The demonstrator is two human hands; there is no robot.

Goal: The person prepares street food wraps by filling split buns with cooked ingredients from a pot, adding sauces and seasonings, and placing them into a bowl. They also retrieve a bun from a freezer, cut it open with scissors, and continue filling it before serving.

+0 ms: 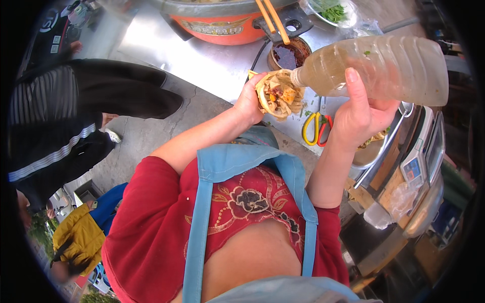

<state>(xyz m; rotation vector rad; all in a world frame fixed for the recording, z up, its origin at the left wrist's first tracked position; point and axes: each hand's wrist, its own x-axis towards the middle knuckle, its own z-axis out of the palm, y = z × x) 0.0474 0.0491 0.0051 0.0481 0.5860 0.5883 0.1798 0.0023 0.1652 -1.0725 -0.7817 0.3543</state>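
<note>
My left hand [248, 101] grips a small pale bowl [261, 101] from its left side. In it are light-brown food pieces [283, 95] with dark red sauce on top. My right hand [365, 120] is wrapped round a large, ribbed clear plastic bottle [399, 68], with the thumb along its side. The bottle lies nearly level, its mouth at the bowl's right rim. Cloudy liquid shows inside it; whether any flows out I cannot tell. Just beyond the bowl stands a round container of dark red sauce [290, 55]. Scissors [317, 129] with yellow and red handles lie between my hands.
A large orange pot [217, 30] stands on the metal table [151, 40], with chopsticks [273, 22] across its rim. A plate of chopped greens [333, 12] is at the far right. A metal pan [366, 154] and a scale [415, 169] stand right. People [60, 116] are at the left.
</note>
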